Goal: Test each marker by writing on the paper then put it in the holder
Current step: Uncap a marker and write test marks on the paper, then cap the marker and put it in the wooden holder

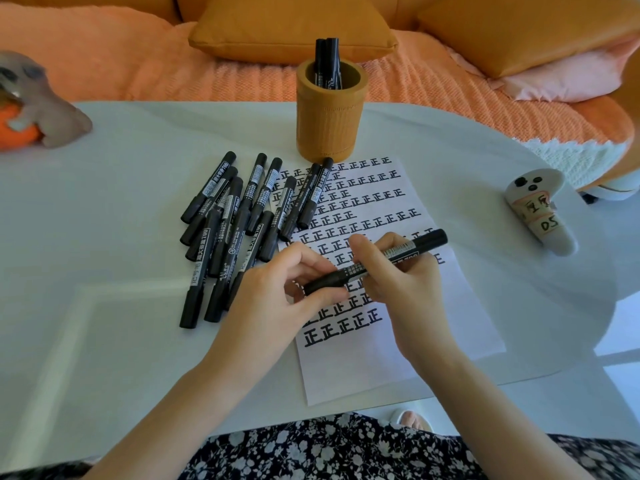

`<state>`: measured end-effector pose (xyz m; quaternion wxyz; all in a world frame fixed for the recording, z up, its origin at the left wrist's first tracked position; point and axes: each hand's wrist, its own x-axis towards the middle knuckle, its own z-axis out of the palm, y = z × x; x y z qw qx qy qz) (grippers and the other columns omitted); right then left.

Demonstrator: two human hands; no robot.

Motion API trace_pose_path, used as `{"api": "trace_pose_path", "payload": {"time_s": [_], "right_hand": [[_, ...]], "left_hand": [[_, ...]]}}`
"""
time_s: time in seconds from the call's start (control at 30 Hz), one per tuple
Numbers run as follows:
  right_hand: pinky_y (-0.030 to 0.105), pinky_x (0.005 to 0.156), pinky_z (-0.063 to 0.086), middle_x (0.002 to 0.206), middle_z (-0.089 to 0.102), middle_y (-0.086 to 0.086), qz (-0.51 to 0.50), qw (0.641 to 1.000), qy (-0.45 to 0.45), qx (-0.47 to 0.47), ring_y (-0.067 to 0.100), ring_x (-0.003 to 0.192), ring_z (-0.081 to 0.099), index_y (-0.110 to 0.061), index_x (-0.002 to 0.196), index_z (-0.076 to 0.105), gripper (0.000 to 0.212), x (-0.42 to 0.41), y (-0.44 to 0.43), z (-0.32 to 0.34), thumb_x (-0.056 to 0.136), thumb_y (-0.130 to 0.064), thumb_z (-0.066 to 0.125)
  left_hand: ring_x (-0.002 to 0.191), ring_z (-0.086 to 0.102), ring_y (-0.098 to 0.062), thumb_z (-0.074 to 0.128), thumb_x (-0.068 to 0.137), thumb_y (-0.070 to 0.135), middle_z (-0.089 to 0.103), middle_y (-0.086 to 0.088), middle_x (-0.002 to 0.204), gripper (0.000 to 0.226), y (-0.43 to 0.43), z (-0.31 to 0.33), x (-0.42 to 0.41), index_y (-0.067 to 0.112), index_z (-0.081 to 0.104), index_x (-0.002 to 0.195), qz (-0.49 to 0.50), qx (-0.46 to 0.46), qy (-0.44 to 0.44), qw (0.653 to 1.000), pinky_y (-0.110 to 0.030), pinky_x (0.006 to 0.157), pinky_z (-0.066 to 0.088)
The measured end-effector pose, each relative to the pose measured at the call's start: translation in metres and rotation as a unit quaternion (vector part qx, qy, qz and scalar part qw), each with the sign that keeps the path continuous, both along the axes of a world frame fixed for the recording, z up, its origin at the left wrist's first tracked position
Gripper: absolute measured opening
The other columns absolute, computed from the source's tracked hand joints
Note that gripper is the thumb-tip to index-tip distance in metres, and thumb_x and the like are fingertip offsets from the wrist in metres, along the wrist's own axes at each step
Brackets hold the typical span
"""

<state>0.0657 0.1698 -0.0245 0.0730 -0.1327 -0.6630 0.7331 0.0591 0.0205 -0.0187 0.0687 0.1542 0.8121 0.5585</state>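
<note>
Head view: a loose pile of black markers [235,216] lies on the white desk [104,237], left of the paper [450,323]; several markers overlap the paper's far-left corner, near the base of the holder [329,112]. The holder stands at the paper's far edge with a few markers in it [327,60], upright. Over the written rows, the right grip [398,282] grasps the barrel of one marker [398,252], which slants from near-left to far-right, and the left grip [277,289] pinches its near-left end. A grey plush toy [41,109] sits far left, a white figure [540,209] at right.
</note>
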Motion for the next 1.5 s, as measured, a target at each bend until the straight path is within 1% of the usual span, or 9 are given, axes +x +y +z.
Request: {"api": "trace_pose_path", "payload": {"time_s": [0.17, 0.63, 0.83, 0.97, 1.1, 1.17, 1.27, 1.37, 1.5], "right_hand": [[0.027, 0.045, 0.021, 0.046, 0.029, -0.003, -0.014, 0.999, 0.010, -0.036, 0.014, 0.044, 0.023, -0.014, 0.055, 0.041, 0.039, -0.003, -0.005, -0.001, 0.088, -0.003, 0.058], [0.025, 0.044, 0.021, 0.047, 0.026, -0.001, -0.005, 0.998, 0.011, -0.054, 0.013, 0.043, 0.022, -0.011, 0.058, 0.037, 0.037, -0.006, -0.014, 0.000, 0.090, -0.001, 0.054], [0.033, 0.052, 0.017, 0.049, 0.022, 0.004, 0.035, 0.997, -0.003, -0.062, 0.018, 0.048, 0.018, -0.007, 0.067, 0.049, 0.035, -0.010, -0.007, 0.003, 0.086, -0.029, 0.067], [0.025, 0.050, 0.027, 0.051, 0.042, -0.002, 0.022, 0.996, -0.019, -0.089, 0.013, 0.048, 0.035, -0.009, 0.090, 0.055, 0.045, -0.016, 0.001, 0.010, 0.074, -0.048, 0.071], [0.023, 0.066, 0.044, 0.092, 0.057, -0.005, -0.051, 0.982, 0.083, 0.160, 0.010, 0.077, 0.055, -0.025, 0.112, 0.053, 0.045, -0.022, 0.014, 0.009, 0.076, -0.044, 0.072], [0.021, 0.083, 0.043, 0.113, 0.051, -0.009, -0.049, 0.941, 0.131, 0.308, 0.008, 0.099, 0.050, -0.031, 0.120, 0.051, 0.046, -0.022, 0.019, 0.005, 0.079, -0.043, 0.068], [0.034, 0.089, 0.038, 0.108, 0.056, -0.012, 0.018, 0.865, 0.212, 0.455, 0.014, 0.104, 0.041, -0.031, 0.103, 0.069, 0.024, -0.024, 0.018, -0.002, 0.083, -0.044, 0.063], [0.027, 0.081, 0.039, 0.095, 0.062, -0.005, 0.097, 0.837, 0.267, 0.468, 0.016, 0.091, 0.045, -0.019, 0.100, 0.072, 0.025, -0.025, 0.014, -0.007, 0.083, -0.036, 0.065], [0.018, 0.069, 0.045, 0.091, 0.059, 0.000, 0.108, 0.849, 0.277, 0.437, 0.009, 0.081, 0.053, -0.011, 0.100, 0.070, 0.019, -0.027, 0.012, -0.005, 0.084, -0.021, 0.069]], "left_hand": [[0.081, 0.067, -0.001, 0.075, 0.070, 0.028, 0.073, 0.012, 0.085, 0.019, 0.003, -0.002, 0.003, 0.018, 0.064, 0.083, 0.025, 0.029, 0.006, 0.999, -0.012, 0.072, 0.049], [0.074, 0.069, -0.004, 0.075, 0.067, 0.032, 0.073, 0.013, 0.084, 0.021, 0.000, 0.003, 0.004, 0.021, 0.065, 0.082, 0.053, 0.038, -0.016, 0.998, -0.028, 0.073, 0.057], [0.078, 0.066, 0.001, 0.074, 0.073, 0.026, 0.072, 0.016, 0.084, 0.018, -0.001, 0.009, -0.002, 0.020, 0.063, 0.086, 0.048, 0.019, 0.005, 0.999, -0.010, 0.069, 0.048], [0.078, 0.065, 0.002, 0.074, 0.075, 0.023, 0.072, 0.014, 0.084, 0.019, -0.002, 0.010, -0.009, 0.019, 0.063, 0.090, 0.056, 0.029, 0.000, 0.998, -0.009, 0.068, 0.047], [0.078, 0.065, 0.002, 0.074, 0.075, 0.024, 0.071, 0.016, 0.082, 0.017, -0.006, 0.011, -0.014, 0.021, 0.064, 0.089, 0.072, 0.011, 0.017, 0.997, -0.009, 0.067, 0.047], [0.076, 0.065, -0.003, 0.073, 0.077, 0.025, 0.070, 0.018, 0.083, 0.015, -0.009, 0.012, -0.016, 0.023, 0.065, 0.089, 0.075, -0.001, 0.033, 0.997, -0.014, 0.066, 0.049], [0.073, 0.064, -0.014, 0.070, 0.078, 0.028, 0.069, 0.015, 0.080, 0.012, -0.011, 0.012, -0.016, 0.025, 0.066, 0.089, 0.075, -0.006, 0.040, 0.996, -0.028, 0.066, 0.051], [0.070, 0.065, -0.009, 0.069, 0.079, 0.026, 0.069, 0.012, 0.076, 0.009, -0.011, 0.012, -0.018, 0.024, 0.066, 0.087, 0.078, 0.009, 0.043, 0.996, -0.022, 0.062, 0.051], [0.072, 0.066, -0.003, 0.071, 0.077, 0.024, 0.070, 0.013, 0.078, 0.013, -0.009, 0.014, -0.021, 0.021, 0.067, 0.089, 0.077, 0.041, 0.040, 0.995, -0.010, 0.064, 0.047]]}}
